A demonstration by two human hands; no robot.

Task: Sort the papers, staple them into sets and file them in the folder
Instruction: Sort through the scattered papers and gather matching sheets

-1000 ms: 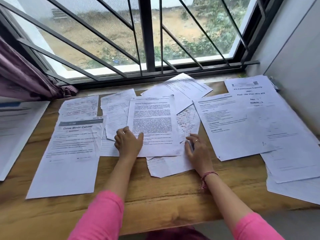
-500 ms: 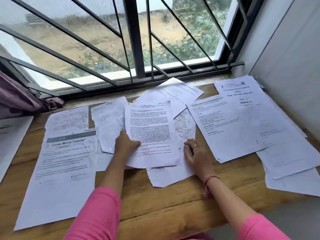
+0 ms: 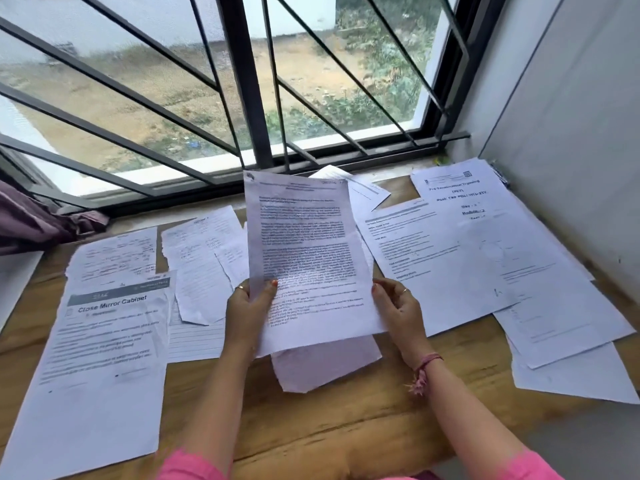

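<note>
A printed sheet of dense text [image 3: 308, 258] is held up off the wooden table [image 3: 346, 417], tilted toward me. My left hand [image 3: 247, 313] pinches its lower left edge, thumb on the front. My right hand [image 3: 398, 310] grips its lower right edge. A second white sheet [image 3: 322, 368] pokes out just beneath it; whether it is lifted too, I cannot tell. Several loose papers lie around: a "Close Mirror Cabinet" page [image 3: 100, 358] at left, handwritten pages [image 3: 197, 258] behind my left hand, and printed pages [image 3: 446, 261] at right. No stapler or folder is in view.
A barred window [image 3: 242, 98] runs along the table's far edge. A grey wall [image 3: 571, 150] closes the right side. A purple curtain [image 3: 31, 220] bunches at far left. Overlapping sheets [image 3: 571, 341] hang past the right front of the table.
My left hand took hold of the text sheet and lifted it off the pile. My right hand left the papers beneath and took its right edge. The sheet now stands raised.
</note>
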